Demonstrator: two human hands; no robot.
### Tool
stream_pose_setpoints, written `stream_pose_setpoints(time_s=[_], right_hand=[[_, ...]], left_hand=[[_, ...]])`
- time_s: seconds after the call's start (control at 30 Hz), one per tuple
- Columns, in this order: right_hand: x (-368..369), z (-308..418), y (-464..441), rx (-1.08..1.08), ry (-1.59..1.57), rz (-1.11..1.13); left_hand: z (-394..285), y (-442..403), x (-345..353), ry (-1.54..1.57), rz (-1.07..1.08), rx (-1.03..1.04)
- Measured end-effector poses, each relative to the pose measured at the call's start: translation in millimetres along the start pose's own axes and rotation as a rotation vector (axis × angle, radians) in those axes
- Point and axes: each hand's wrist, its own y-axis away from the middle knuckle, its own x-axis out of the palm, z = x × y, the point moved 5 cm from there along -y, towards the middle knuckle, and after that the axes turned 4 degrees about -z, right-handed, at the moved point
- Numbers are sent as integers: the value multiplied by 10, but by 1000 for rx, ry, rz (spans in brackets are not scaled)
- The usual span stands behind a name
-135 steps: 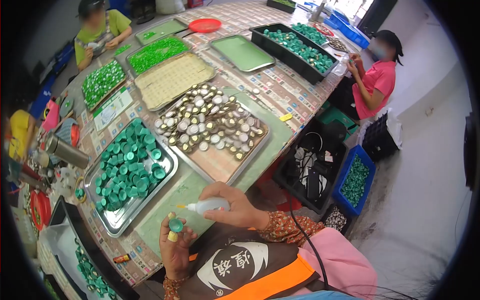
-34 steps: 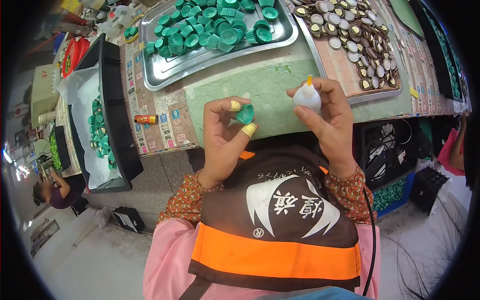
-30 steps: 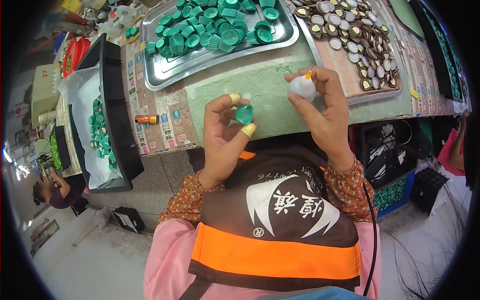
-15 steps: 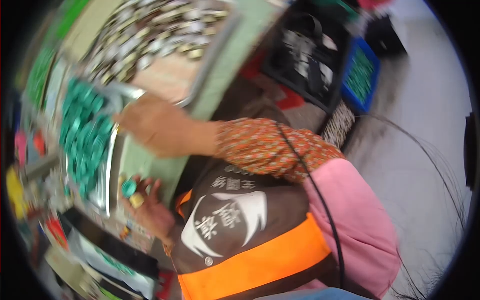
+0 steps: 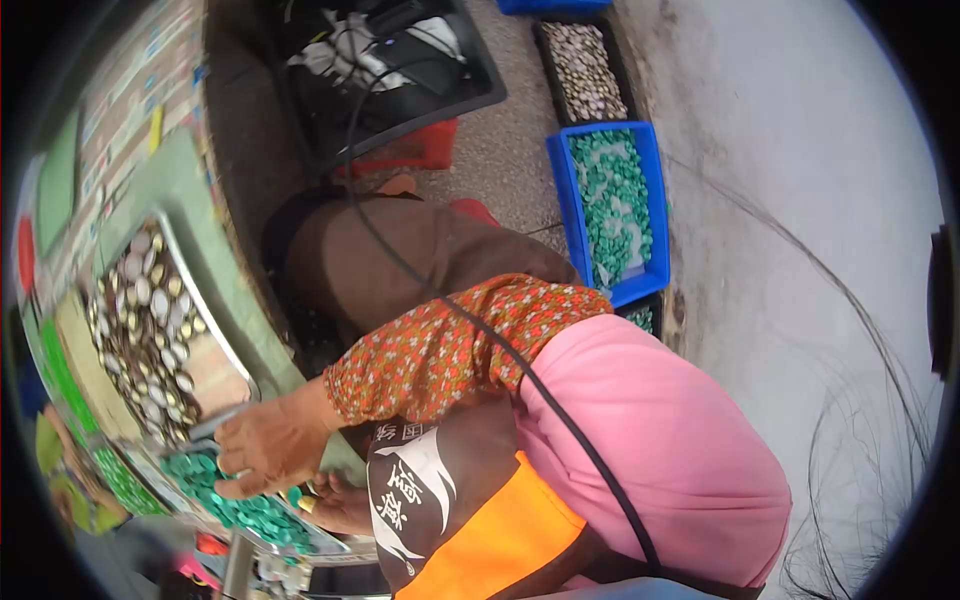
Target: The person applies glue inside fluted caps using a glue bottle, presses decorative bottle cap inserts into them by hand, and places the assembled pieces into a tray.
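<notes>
My right hand [image 5: 272, 445], in an orange floral sleeve, reaches over the near end of a metal tray of green round caps [image 5: 265, 518]. Its fingers are slightly apart and bent down toward the caps; I see nothing held in them. Close below it, my left hand [image 5: 342, 505] pinches a small yellow-and-green round piece [image 5: 297, 498] at its fingertips, partly hidden. Beyond my right hand lies another metal tray [image 5: 222, 365] with many silver and gold round pieces [image 5: 150, 325].
A black bin [image 5: 490, 85] of white and dark scraps stands on the floor. Nearby are a blue crate [image 5: 657, 215] of green pieces and a black crate [image 5: 585, 70] of metallic pieces. A black cable [image 5: 490, 335] hangs across my right arm. A red container [image 5: 430, 145] sits under the bin.
The view has swung toward the floor side, bringing the crates fully into sight. My right hand remains by the green caps. My left hand still holds the small piece and is now more hidden.
</notes>
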Motion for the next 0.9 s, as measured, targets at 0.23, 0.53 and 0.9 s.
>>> stream_pose_setpoints(time_s=[0.23,0.53,0.9], right_hand=[[-45,11,-6,67,-65,-54],[-118,85,-17,25,-144,-101],[-189,74,4,38,-198,-156]], left_hand=[[35,-270,-189,-293,-83,13],[-241,-165,-131,-558,-247,180],[-363,6,-103,-637,-349,253]])
